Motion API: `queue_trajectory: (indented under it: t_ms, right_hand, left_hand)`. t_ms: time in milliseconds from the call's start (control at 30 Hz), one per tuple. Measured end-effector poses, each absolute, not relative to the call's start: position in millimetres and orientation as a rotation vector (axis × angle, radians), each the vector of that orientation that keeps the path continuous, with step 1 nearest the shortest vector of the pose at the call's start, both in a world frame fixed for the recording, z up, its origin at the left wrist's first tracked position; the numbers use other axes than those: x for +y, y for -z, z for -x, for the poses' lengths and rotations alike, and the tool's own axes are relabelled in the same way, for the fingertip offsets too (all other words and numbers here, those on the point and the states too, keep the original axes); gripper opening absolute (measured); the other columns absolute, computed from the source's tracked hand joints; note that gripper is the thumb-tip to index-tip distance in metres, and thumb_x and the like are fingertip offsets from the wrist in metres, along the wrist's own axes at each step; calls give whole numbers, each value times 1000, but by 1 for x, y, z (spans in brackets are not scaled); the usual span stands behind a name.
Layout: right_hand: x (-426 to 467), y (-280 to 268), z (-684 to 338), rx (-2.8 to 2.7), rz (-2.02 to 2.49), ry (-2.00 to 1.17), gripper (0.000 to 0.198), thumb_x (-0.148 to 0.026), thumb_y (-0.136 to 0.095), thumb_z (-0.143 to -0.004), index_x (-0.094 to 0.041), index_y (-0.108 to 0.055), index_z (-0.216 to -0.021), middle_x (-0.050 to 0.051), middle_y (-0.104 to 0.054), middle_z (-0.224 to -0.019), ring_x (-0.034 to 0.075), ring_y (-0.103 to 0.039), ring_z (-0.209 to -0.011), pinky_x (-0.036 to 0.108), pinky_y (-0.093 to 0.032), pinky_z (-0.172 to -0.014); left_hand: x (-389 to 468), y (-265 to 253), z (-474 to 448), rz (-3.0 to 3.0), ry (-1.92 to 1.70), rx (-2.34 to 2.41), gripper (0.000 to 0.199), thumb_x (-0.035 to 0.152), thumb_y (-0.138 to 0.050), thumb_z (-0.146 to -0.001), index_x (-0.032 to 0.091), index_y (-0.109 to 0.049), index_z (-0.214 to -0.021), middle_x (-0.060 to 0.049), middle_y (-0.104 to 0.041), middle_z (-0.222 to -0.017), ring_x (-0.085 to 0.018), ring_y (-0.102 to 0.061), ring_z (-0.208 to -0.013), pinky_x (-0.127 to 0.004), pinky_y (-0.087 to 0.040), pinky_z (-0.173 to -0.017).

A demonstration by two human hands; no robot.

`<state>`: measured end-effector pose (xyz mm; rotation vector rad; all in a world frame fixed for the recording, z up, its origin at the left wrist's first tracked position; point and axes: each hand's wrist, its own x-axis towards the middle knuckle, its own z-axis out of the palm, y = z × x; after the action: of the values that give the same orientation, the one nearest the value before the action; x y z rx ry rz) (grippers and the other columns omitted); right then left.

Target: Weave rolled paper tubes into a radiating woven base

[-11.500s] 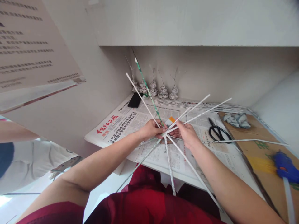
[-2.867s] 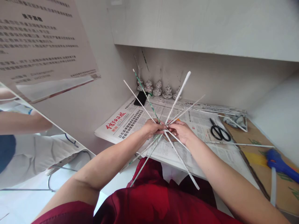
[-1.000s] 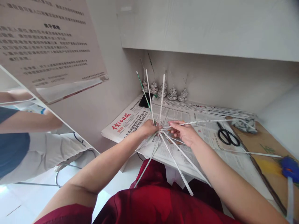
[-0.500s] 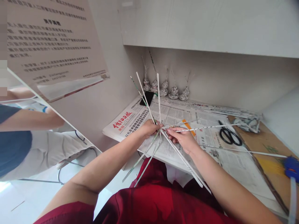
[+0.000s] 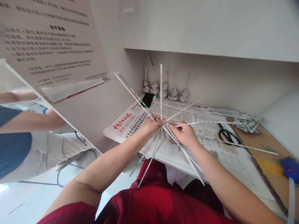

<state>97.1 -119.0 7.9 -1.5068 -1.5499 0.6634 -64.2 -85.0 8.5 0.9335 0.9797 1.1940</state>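
Observation:
Several rolled newspaper strips cross at one centre and fan out like spokes, held above the table. My left hand [image 5: 154, 126] pinches the crossing from the left. From the right, my right hand [image 5: 183, 132] grips a paper strip [image 5: 205, 122] close to the centre, and that strip runs out to the right. One white spoke [image 5: 161, 90] points up and away. A green-marked spoke [image 5: 133, 88] slants to the upper left. More strips [image 5: 184, 152] hang down toward my lap. The fingers hide the weave at the centre.
Newspaper [image 5: 126, 124] covers the table. Several woven paper gourds [image 5: 173, 93] line the back, near a black phone [image 5: 147, 100]. Black scissors [image 5: 227, 137] and cardboard [image 5: 266, 144] lie right, with a blue object [image 5: 291, 169]. A person [image 5: 25, 137] is behind the left partition.
The spokes have turned; the upper-left ones lean further left, and another strip now shows at upper right. My right hand has shifted slightly upward. Both hands stay at the centre.

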Motion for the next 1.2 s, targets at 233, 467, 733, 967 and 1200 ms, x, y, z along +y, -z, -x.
queue_trajectory:
  t_ms: [233,467,733,967,1200]
  right_hand:
    - [-113,-33,-112,-1646,1582,-365,35,-49,-64,-78,-22,-70,-99,8,-71,-96,21,-63,-79,34,-46,-75]
    - [-97,-10,-156,-1987,1881,-354,41,-36,-68,-77,-23,-66,-116,10,-71,-109,28,-65,-100,36,-47,-85]
    - [-86,-44,-187,-2089,2092,396,76,-24,-63,-77,-14,-35,-146,24,-40,-145,42,-47,-124,53,-41,-94]
    - [-143,-37,-121,-2152,1551,149,33,-37,-53,-88,-22,-60,-116,13,-67,-112,30,-61,-105,46,-43,-91]
    - [-128,-7,-124,-1540,1515,-1146,38,-41,-71,-73,-19,-56,-99,-2,-64,-65,12,-56,-49,24,-43,-48]
  left_hand:
    - [-71,-19,55,-743,-1432,944,18,10,-76,-63,13,-60,-69,4,-59,-60,-7,-54,-54,-19,-43,-57]
    - [-49,-13,53,-428,-1430,1053,16,5,-71,-70,14,-58,-73,5,-56,-57,-6,-51,-44,-18,-39,-45]
    - [-54,-15,17,-290,-1522,982,19,6,-74,-68,13,-56,-72,4,-56,-57,-5,-49,-43,-17,-39,-43]
    - [-50,-10,-8,-227,-1565,992,18,7,-72,-71,14,-55,-72,1,-61,-67,-8,-56,-54,-22,-46,-59]
    - [-65,-5,-1,-244,-1584,925,21,9,-73,-67,15,-53,-71,2,-60,-67,-8,-55,-52,-21,-43,-55]
